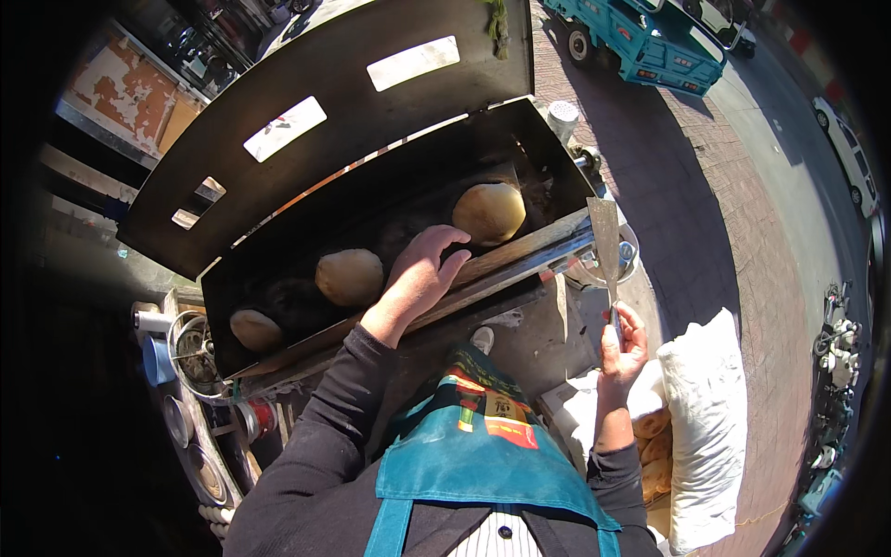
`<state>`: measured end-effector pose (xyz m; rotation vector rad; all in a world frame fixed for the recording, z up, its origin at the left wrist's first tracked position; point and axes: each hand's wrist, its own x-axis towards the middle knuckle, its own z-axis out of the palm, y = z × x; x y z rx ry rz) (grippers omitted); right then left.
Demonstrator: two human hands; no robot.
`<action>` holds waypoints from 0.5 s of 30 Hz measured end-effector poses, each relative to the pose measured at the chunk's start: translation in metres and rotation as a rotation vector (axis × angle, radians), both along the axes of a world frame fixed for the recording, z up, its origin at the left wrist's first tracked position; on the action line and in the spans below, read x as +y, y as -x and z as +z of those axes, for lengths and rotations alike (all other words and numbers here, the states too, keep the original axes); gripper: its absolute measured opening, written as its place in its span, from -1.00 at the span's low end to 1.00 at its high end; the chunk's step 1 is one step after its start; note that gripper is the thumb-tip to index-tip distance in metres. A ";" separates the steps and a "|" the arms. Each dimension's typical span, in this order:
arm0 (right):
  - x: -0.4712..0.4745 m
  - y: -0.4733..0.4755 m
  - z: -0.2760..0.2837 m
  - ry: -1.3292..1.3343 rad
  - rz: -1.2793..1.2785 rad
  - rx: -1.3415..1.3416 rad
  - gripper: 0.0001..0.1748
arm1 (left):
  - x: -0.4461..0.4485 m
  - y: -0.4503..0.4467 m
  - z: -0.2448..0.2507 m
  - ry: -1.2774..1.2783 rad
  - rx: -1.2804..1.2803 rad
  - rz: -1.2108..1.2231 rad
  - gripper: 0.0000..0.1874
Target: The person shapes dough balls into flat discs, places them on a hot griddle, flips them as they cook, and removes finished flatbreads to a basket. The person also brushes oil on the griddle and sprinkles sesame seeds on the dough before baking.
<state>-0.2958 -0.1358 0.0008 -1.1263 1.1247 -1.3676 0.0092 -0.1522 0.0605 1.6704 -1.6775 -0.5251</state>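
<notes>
My left hand (424,273) reaches over the front edge of a dark metal griddle box (404,181), fingers parted and holding nothing. Its fingertips are close to the nearer side of a round, browned flatbread (490,213); whether they touch it I cannot tell. A second flatbread (349,277) lies left of my wrist, and a smaller-looking one (255,330) sits at the box's left end. Off to the right, my right hand (625,341) grips the handle of a metal spatula (605,240), its flat blade pointing up and away from me.
The raised metal lid (334,97) has rectangular cutouts. At the box's right stand a shaker (562,118) and a white bucket (630,254). Flatbreads (654,456) lie beside a white cloth bundle (703,432). Bowls (179,421) line the left. A teal cargo tricycle (668,49) is parked beyond.
</notes>
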 end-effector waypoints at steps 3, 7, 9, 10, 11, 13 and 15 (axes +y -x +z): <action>-0.017 -0.015 0.011 -0.011 0.036 0.012 -0.58 | -0.025 -0.004 0.000 0.004 0.016 0.055 -0.80; -0.053 -0.045 0.011 0.049 0.092 0.133 -0.63 | -0.058 -0.012 -0.007 0.096 -0.039 0.086 -0.81; -0.077 -0.056 0.011 0.018 0.178 0.193 -0.64 | -0.076 -0.020 -0.013 0.079 -0.034 0.112 -0.82; -0.087 -0.057 0.012 -0.034 0.211 0.315 -0.65 | -0.085 -0.025 -0.016 0.092 -0.074 0.106 -0.82; -0.098 -0.059 0.014 -0.012 0.245 0.400 -0.67 | -0.092 -0.030 -0.020 0.094 -0.096 0.086 -0.82; -0.119 -0.056 0.020 -0.093 0.326 0.618 -0.67 | -0.106 -0.041 -0.029 0.006 -0.143 0.078 -0.82; -0.134 -0.048 0.030 0.041 0.403 0.863 -0.67 | -0.119 -0.053 -0.041 0.013 -0.219 0.046 -0.82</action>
